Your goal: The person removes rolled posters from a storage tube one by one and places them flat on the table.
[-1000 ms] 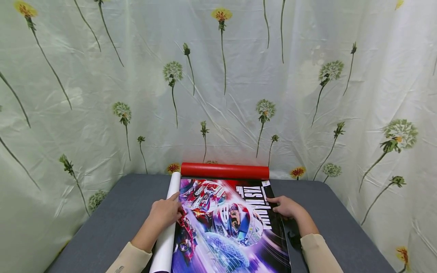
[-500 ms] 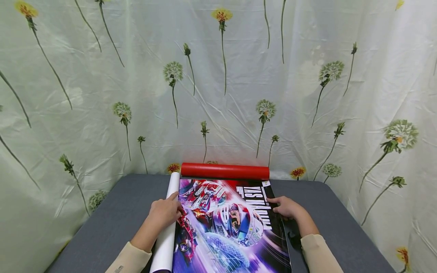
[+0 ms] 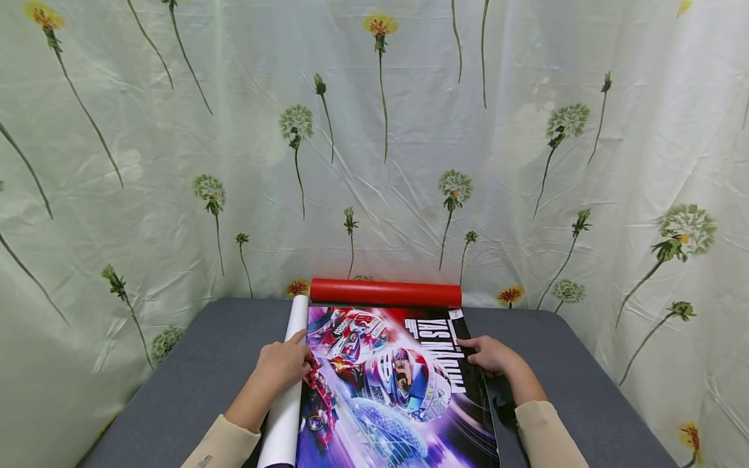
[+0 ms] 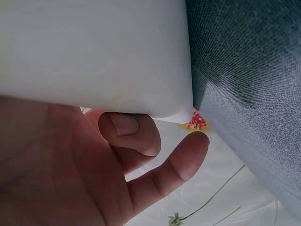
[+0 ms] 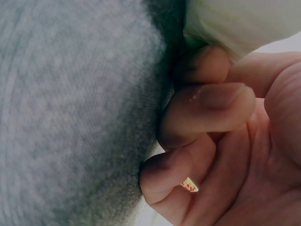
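Observation:
A glossy poster (image 3: 398, 390) with racing pictures and white lettering lies face up on the table, its left part rolled into a white tube. My left hand (image 3: 282, 365) grips this rolled part (image 3: 282, 422) from above, index finger along it. The left wrist view has the white roll (image 4: 94, 52) over the hand (image 4: 80, 165), with one finger bent against it and the little finger standing off. At the poster's right edge, my right hand (image 3: 494, 355) pinches the border. Its lower fingers (image 5: 207, 106) curl against the table, near the poster's pale underside (image 5: 244, 21).
A red roll (image 3: 386, 293) lies across the back of the grey table (image 3: 193, 370), just behind the poster. Something black (image 3: 504, 411) sits partly hidden beside the right wrist. A curtain (image 3: 374, 195) printed with dandelions hangs behind the table.

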{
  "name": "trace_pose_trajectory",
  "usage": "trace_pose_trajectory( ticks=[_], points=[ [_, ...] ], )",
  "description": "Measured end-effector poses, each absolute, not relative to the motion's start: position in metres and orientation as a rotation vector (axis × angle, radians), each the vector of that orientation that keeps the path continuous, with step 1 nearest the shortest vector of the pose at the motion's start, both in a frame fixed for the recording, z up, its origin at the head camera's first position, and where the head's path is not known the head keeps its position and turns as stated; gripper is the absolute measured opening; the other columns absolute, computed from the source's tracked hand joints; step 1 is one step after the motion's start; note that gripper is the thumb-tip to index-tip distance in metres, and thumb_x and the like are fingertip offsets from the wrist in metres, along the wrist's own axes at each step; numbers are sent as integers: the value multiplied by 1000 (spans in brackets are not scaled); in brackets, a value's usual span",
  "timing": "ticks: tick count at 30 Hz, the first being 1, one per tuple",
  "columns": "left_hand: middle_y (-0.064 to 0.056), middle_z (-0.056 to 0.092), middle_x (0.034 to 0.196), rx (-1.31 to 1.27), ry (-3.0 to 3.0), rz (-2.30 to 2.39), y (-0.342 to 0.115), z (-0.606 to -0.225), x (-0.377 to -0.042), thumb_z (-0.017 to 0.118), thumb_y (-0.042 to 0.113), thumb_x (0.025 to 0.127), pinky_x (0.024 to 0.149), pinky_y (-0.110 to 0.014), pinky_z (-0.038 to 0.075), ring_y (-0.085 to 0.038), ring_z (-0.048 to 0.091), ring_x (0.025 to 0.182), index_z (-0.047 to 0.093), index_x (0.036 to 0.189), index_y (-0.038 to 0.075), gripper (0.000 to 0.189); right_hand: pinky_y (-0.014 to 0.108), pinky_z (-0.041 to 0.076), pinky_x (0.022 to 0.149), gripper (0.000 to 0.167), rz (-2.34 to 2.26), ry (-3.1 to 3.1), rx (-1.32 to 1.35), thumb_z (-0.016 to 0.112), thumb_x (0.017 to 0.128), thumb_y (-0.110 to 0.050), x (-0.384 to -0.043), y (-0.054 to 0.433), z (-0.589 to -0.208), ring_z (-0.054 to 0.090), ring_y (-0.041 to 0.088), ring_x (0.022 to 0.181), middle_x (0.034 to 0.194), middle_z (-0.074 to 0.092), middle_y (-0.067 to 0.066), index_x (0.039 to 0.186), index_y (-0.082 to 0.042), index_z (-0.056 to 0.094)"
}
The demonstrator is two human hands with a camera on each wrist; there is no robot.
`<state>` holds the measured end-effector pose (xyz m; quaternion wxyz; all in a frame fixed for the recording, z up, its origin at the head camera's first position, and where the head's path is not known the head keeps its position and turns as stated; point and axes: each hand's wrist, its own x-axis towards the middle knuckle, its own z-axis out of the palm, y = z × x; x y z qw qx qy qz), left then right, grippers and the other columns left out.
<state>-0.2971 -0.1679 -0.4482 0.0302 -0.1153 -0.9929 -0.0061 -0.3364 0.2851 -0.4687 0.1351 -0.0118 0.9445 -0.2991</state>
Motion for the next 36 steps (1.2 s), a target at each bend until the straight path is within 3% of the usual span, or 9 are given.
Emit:
trace_pose_trajectory(
  ticks=[19,36],
  points=[
    [-11,57,158,-366,-3050,-15,-169,-448,-298,76,24,94,57,-40,48,-25,51,64,77,91,21,4,28,42,50,53,-848,2749,-15,64,100,-5,-338,284,-469,43,15,47,103,66,17,151,-17,60],
    [-11,54,160,-359,-3071,-35,-173,-447,-300,73,23,93,58,-41,48,-26,54,66,78,92,22,5,27,42,50,53,-889,2733,-28,62,100,-3,-337,285,-470,42,14,46,86,59,13,152,-14,59]
  ],
)
